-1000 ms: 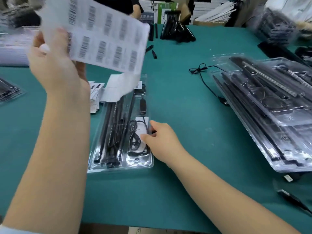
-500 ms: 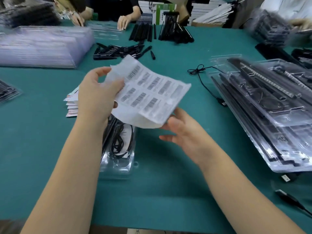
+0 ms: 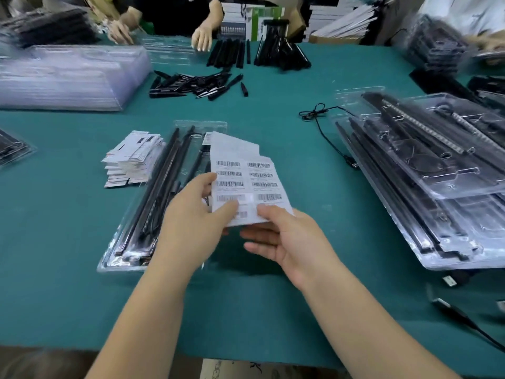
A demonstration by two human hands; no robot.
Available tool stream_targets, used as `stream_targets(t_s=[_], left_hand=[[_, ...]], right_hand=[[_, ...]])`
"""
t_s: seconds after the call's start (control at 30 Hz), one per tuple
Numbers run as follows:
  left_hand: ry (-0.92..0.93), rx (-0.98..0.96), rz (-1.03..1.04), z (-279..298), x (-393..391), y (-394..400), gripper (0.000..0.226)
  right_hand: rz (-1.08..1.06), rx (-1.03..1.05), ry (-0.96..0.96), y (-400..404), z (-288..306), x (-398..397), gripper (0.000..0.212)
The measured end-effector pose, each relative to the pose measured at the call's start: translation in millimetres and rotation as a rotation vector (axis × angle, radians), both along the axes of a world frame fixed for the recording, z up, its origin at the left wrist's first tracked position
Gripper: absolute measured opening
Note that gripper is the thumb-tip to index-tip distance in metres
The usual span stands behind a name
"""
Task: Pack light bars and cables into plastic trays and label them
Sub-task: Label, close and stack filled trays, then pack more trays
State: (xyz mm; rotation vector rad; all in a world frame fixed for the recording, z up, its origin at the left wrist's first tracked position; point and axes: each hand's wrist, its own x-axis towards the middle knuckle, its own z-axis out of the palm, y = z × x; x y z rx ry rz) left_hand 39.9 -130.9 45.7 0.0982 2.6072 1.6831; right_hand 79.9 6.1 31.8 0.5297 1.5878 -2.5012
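While both hands meet over the middle of the green felt-covered bench (image 3: 273, 110), they hold a white sheet of barcode labels (image 3: 246, 184) between them. Sheet: two columns of black barcodes, slightly curled, a second white flap showing behind its top edge. Left hand (image 3: 196, 214) pinches the sheet's lower-left edge, thumb on the printed face, fingers behind. Right hand (image 3: 287, 239) pinches the lower-right corner, thumb on top, fingers spread loosely underneath. Hands nearly touching, thumbs just beside each other.

Under the sheet and left hand lies a long clear plastic tray (image 3: 131, 242), running from near the front edge toward the bench centre. It holds long black light bars (image 3: 161, 181) side by side and a coiled black cable (image 3: 153, 214), partly hidden by the left forearm. Small white barcode tag visible at the tray's far end, beside the sheet.

Just left of the tray: fanned stack of white printed cards (image 3: 131, 157). Right edge: pile of filled clear trays (image 3: 437, 187), stacked askew, with a loose black cable (image 3: 322, 124) trailing beside it. Far-left corner: tall stack of empty clear trays (image 3: 68, 77), blurred. Far centre: scattered short black plastic parts (image 3: 196, 84). Another person's hand (image 3: 202, 38) rests at the far edge.
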Motion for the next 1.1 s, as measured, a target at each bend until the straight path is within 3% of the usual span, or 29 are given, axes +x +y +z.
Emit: stream_targets(t_s=[0.13, 0.27, 0.5, 0.63, 0.73, 0.83, 0.93, 1.03, 1.1], left_hand=[[0.117, -0.078, 0.121, 6.6, -21.3, -22.9, 0.046], [0.069, -0.15, 0.258, 14.7, -44.4, -52.2, 0.052], [-0.018, -0.622, 0.233, -6.2, -36.1, -62.2, 0.048], [0.059, -0.924, 0.255, -5.1, -33.5, -48.7, 0.042], [0.184, -0.774, 0.248, 7.2, -24.2, -14.1, 0.044], [0.388, -0.411, -0.043, 27.4, -5.8, 50.5, 0.03], [0.433, -0.307, -0.374, 40.6, 13.2, 118.6, 0.023], [0.228, -0.214, -0.534, 44.0, 11.9, 172.8, 0.022], [0.047, -0.153, -0.499, 49.4, -1.4, 200.7, 0.035]], right_hand=[[0.192, 0.217, -0.027, 9.5, 5.1, 16.8, 0.023], [0.284, 0.535, 0.092, 27.5, -1.2, 44.0, 0.008], [0.258, 0.719, 0.108, 47.1, -9.8, 73.4, 0.006], [0.243, 0.781, 0.174, 53.7, -7.6, 79.2, 0.007], [0.146, 0.802, 0.263, 60.7, -1.0, 86.5, 0.011], [0.022, 0.856, 0.401, 71.6, 13.2, 95.3, 0.008], [-0.14, 1.078, 0.572, 90.7, 29.0, 103.8, 0.017], [-0.283, 1.499, 0.607, 112.4, 34.2, 107.4, 0.027], [-0.288, 1.713, 0.493, 123.0, 28.2, 107.4, 0.029]])
